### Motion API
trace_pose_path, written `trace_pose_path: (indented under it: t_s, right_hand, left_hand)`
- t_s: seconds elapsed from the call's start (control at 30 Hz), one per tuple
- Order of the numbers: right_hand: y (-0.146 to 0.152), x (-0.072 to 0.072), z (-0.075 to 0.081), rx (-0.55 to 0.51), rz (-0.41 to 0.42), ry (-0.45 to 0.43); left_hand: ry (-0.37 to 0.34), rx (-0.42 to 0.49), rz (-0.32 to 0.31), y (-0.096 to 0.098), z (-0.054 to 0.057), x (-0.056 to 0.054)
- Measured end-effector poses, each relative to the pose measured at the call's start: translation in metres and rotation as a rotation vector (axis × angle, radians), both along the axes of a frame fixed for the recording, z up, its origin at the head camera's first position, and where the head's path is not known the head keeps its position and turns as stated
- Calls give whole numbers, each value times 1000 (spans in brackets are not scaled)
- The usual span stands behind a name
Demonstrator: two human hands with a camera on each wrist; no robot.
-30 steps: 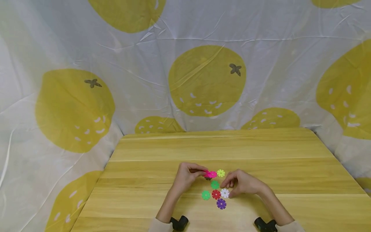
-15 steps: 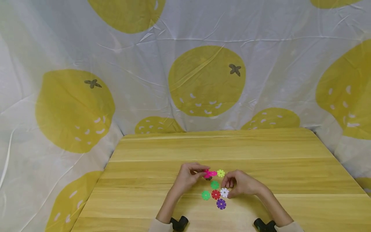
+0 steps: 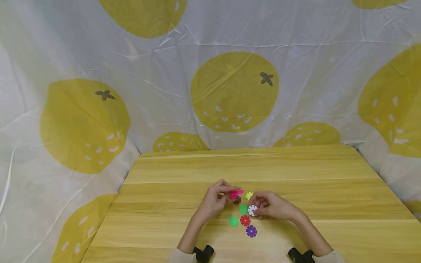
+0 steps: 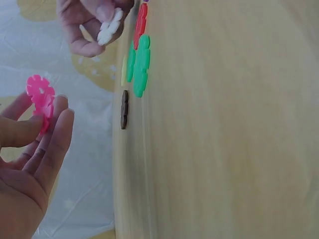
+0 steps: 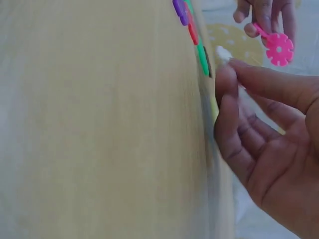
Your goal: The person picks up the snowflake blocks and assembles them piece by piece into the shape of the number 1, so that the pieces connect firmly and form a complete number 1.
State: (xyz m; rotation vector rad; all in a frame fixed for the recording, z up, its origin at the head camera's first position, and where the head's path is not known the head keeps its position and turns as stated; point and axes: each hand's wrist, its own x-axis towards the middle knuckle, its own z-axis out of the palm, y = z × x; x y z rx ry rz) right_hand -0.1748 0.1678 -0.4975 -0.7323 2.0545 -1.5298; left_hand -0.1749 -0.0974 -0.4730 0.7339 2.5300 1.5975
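My left hand (image 3: 213, 202) pinches two joined pink notched discs (image 5: 279, 49) between thumb and fingers, raised off the table. One of them stands at an angle to the other, as the right wrist view shows. A white notched disc (image 3: 252, 210) is held between the thumb and fingertips of my right hand (image 3: 277, 207). It is lifted too, just right of a green disc (image 3: 243, 209) in the head view. Below the pink pair lies a brown disc (image 3: 237, 200). A yellow disc (image 3: 249, 195) is partly hidden by my right fingers.
Nearer me on the wooden table (image 3: 329, 190) lie a second green disc (image 3: 233, 221), a red disc (image 3: 245, 220) and a purple disc (image 3: 251, 231). A lemon-print cloth (image 3: 230, 22) hangs behind the table. Each wrist bears a black device (image 3: 204, 253).
The right hand has picked the white disc up from beside the red one and moved it away from me. The left hand has raised and tilted the pink pair, baring the brown disc.
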Motion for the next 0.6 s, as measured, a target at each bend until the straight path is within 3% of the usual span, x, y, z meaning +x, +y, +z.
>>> trace_pose_path:
  t_s: [0.13,0.33,0.6]
  right_hand:
    - [-3,-1,1,-107,-74,-29]
    - [-7,-2,3,-239,-214,25]
    - [-16,2,5,-316,-238,45]
  left_hand:
    - [-18,19,0,1,2,1]
    - [-39,37,8,1,3,2]
    - [-53,85,-16,2,1,1]
